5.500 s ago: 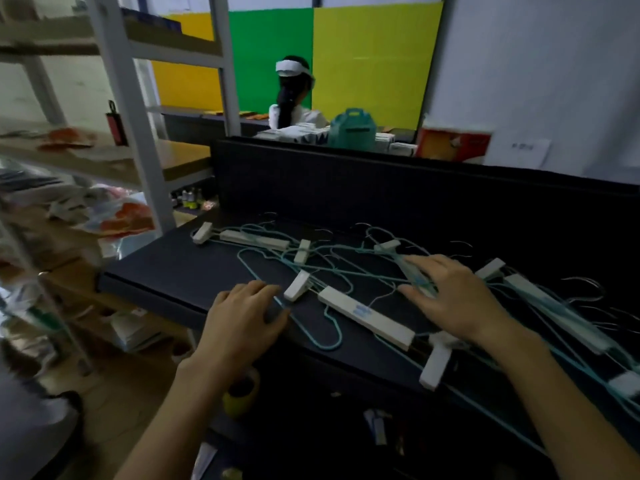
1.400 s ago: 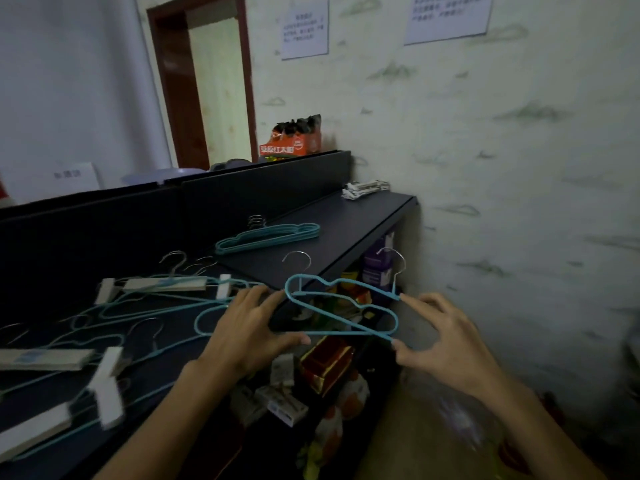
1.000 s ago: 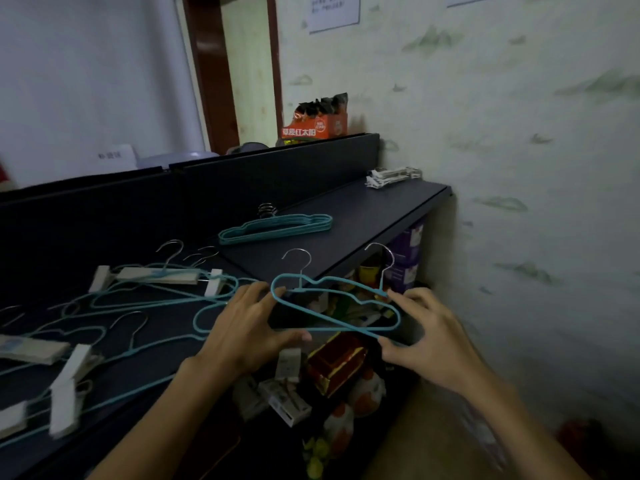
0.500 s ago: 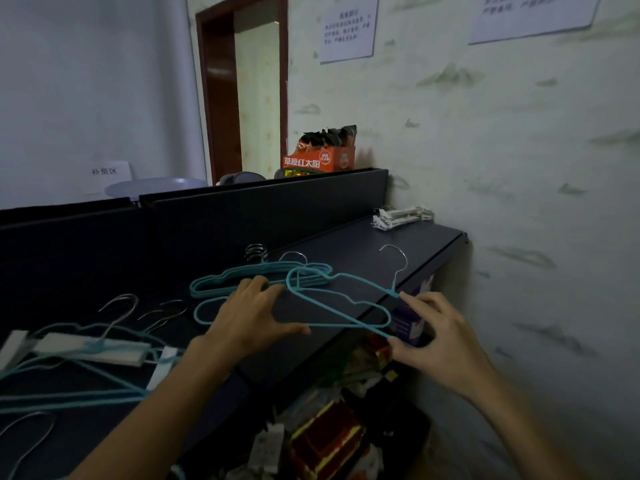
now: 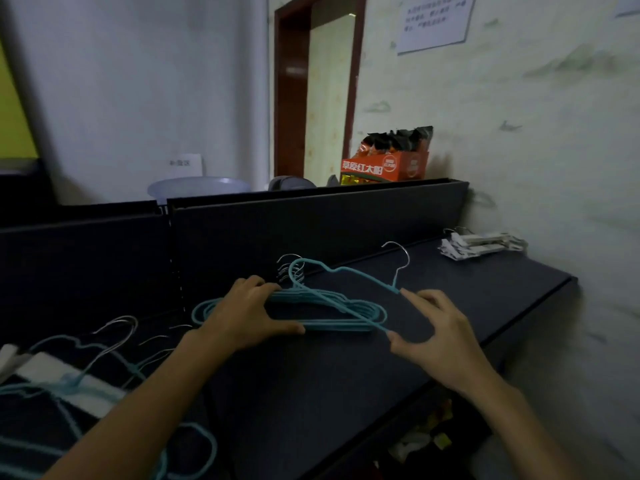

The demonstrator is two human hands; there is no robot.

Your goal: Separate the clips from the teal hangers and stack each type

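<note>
The right hand (image 5: 438, 332) is pinching a bare teal hanger (image 5: 341, 271), now lowered over the hanger stack (image 5: 311, 315) (carried clear of it a moment ago), left hand (image 5: 247, 315) gripping its other end; stacking is nearly done.

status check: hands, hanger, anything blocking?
Left hand and right hand both grip one teal wire hanger, tilted over stack of teal hangers. Nothing blocking.
</note>
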